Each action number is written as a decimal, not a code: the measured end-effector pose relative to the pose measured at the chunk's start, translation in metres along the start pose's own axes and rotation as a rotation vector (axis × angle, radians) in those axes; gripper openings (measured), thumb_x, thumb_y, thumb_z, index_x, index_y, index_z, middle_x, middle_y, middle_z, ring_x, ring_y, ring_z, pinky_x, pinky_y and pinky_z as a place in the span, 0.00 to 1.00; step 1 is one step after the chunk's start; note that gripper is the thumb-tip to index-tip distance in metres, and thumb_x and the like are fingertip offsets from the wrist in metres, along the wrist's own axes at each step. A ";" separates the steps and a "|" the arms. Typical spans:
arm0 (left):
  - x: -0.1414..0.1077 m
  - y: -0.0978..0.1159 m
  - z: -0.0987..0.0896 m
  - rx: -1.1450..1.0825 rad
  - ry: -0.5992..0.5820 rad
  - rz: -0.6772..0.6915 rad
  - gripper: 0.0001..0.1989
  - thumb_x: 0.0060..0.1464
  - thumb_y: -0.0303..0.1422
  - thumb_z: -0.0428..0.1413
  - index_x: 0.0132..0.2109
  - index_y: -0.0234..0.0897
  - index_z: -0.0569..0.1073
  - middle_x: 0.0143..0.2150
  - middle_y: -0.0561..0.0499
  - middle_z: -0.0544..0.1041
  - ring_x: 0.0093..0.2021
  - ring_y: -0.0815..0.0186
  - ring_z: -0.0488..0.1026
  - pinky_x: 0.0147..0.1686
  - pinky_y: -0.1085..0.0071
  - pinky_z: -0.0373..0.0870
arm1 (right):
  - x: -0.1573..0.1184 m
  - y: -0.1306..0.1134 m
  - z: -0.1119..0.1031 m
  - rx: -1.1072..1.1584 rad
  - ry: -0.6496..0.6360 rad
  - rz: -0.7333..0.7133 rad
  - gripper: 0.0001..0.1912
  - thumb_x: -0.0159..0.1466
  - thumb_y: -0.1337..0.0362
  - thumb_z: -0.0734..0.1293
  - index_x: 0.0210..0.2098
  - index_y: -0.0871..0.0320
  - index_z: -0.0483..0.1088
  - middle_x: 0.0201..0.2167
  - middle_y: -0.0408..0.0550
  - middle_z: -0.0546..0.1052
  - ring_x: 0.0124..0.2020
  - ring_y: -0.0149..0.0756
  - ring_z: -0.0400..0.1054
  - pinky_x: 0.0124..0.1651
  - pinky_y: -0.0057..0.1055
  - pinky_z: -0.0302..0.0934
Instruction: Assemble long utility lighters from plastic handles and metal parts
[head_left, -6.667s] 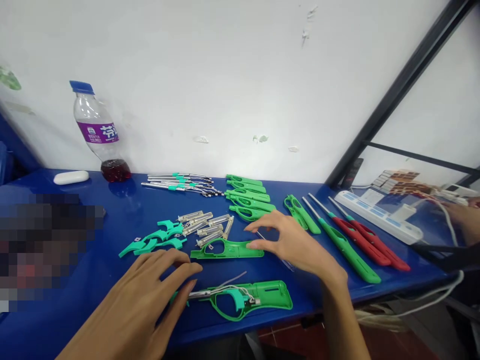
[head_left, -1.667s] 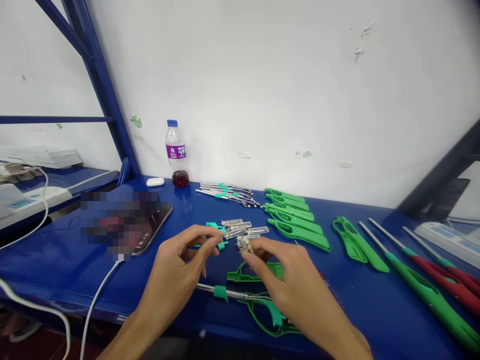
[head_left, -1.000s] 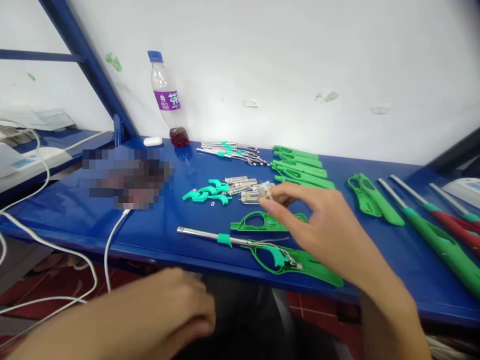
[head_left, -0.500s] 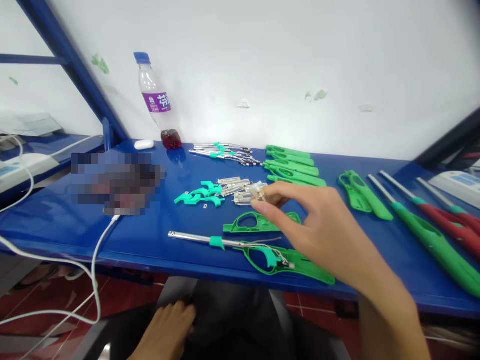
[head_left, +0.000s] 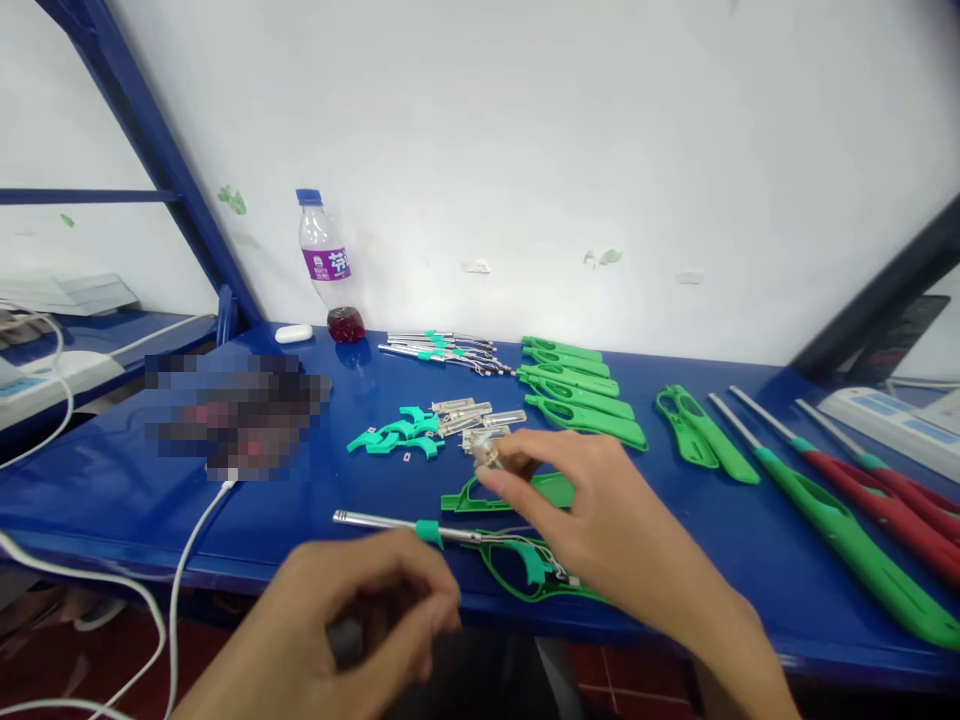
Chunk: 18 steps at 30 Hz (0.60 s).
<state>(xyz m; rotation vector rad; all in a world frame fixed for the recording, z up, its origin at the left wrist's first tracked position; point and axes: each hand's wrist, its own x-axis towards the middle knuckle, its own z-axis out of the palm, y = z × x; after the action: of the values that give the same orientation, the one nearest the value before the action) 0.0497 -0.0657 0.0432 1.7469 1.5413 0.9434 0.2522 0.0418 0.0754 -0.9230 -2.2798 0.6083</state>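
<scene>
My right hand pinches a small clear plastic lighter fuel tank with a pale end between thumb and fingers, above the table. My left hand is raised over the table's front edge, fingers curled in toward the thumb, with nothing visible in them. Between and below the hands lies an open green lighter half-shell with a metal lighter tube, a teal trigger and wires laid in it. Another green half-shell lies just behind. Several clear fuel tanks and loose teal triggers are piled beyond.
At the back are wired metal tubes, stacked green shells and a bottle. Green and red lighters lie at right, beside a green shell pair. A white cable hangs over the left front edge.
My left hand has risen from my lap to the table's front edge, its fingers curling. My right hand, still pinching the fuel tank, has shifted left and lower in view. The view has tilted up.
</scene>
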 end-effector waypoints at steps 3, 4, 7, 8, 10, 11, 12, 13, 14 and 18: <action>0.026 0.023 -0.013 -0.102 0.240 0.124 0.09 0.62 0.38 0.61 0.33 0.44 0.80 0.23 0.56 0.80 0.23 0.66 0.78 0.25 0.78 0.74 | -0.003 -0.007 0.003 0.025 -0.055 -0.006 0.11 0.75 0.60 0.66 0.35 0.52 0.74 0.32 0.37 0.80 0.35 0.33 0.71 0.39 0.32 0.58; 0.030 0.025 -0.015 -0.107 0.298 0.152 0.08 0.61 0.38 0.61 0.33 0.44 0.81 0.24 0.55 0.80 0.23 0.67 0.77 0.24 0.77 0.75 | -0.004 -0.009 0.004 0.037 -0.075 -0.005 0.11 0.75 0.60 0.66 0.36 0.51 0.75 0.33 0.37 0.80 0.36 0.34 0.72 0.40 0.32 0.59; 0.034 0.022 -0.015 -0.102 0.415 0.219 0.07 0.61 0.35 0.61 0.33 0.43 0.80 0.28 0.55 0.80 0.24 0.69 0.75 0.23 0.79 0.74 | -0.007 -0.015 0.007 0.089 -0.124 0.003 0.09 0.75 0.58 0.66 0.38 0.49 0.76 0.37 0.36 0.82 0.41 0.36 0.72 0.45 0.33 0.59; 0.034 0.019 -0.014 -0.104 0.439 0.238 0.07 0.61 0.33 0.61 0.33 0.43 0.80 0.29 0.55 0.79 0.25 0.70 0.75 0.24 0.80 0.74 | -0.008 -0.017 0.008 0.111 -0.137 0.004 0.08 0.75 0.58 0.66 0.40 0.49 0.77 0.38 0.36 0.82 0.41 0.36 0.73 0.45 0.33 0.59; 0.032 0.016 -0.012 -0.123 0.463 0.265 0.08 0.62 0.31 0.60 0.33 0.43 0.79 0.30 0.55 0.78 0.26 0.71 0.74 0.25 0.80 0.73 | -0.009 -0.020 0.010 0.155 -0.164 -0.007 0.08 0.75 0.57 0.66 0.42 0.48 0.77 0.40 0.36 0.83 0.42 0.36 0.73 0.46 0.34 0.60; 0.031 0.014 -0.012 -0.138 0.459 0.266 0.08 0.62 0.31 0.60 0.33 0.43 0.79 0.31 0.55 0.78 0.25 0.71 0.73 0.24 0.80 0.72 | -0.009 -0.021 0.011 0.171 -0.175 -0.014 0.08 0.75 0.57 0.66 0.42 0.48 0.77 0.41 0.36 0.83 0.42 0.36 0.74 0.46 0.34 0.60; 0.030 0.013 -0.012 -0.152 0.448 0.259 0.08 0.63 0.31 0.60 0.33 0.43 0.79 0.32 0.56 0.78 0.23 0.73 0.71 0.22 0.80 0.71 | -0.009 -0.022 0.012 0.180 -0.187 -0.020 0.08 0.75 0.58 0.66 0.42 0.48 0.77 0.40 0.36 0.83 0.42 0.36 0.74 0.46 0.34 0.60; 0.030 0.012 -0.012 -0.163 0.440 0.253 0.08 0.64 0.32 0.60 0.34 0.43 0.79 0.33 0.56 0.79 0.21 0.74 0.69 0.20 0.80 0.68 | -0.009 -0.022 0.013 0.184 -0.192 -0.023 0.07 0.75 0.58 0.66 0.41 0.48 0.77 0.40 0.36 0.83 0.42 0.36 0.74 0.46 0.34 0.60; 0.030 0.011 -0.012 -0.168 0.438 0.245 0.07 0.64 0.32 0.60 0.36 0.44 0.79 0.34 0.57 0.79 0.19 0.76 0.67 0.18 0.80 0.66 | -0.010 -0.023 0.013 0.183 -0.188 -0.020 0.07 0.74 0.59 0.67 0.41 0.48 0.77 0.40 0.36 0.83 0.42 0.37 0.74 0.46 0.34 0.60; 0.029 0.009 -0.016 -0.172 0.451 0.232 0.06 0.65 0.34 0.60 0.38 0.46 0.80 0.37 0.57 0.82 0.19 0.77 0.67 0.16 0.80 0.64 | -0.010 -0.021 0.012 0.164 -0.154 0.022 0.10 0.75 0.57 0.66 0.40 0.48 0.78 0.39 0.39 0.83 0.41 0.39 0.73 0.45 0.35 0.60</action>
<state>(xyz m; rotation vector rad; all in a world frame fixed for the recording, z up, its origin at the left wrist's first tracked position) 0.0437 -0.0381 0.0628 1.6883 1.4807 1.6260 0.2401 0.0181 0.0761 -0.8480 -2.3157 0.8888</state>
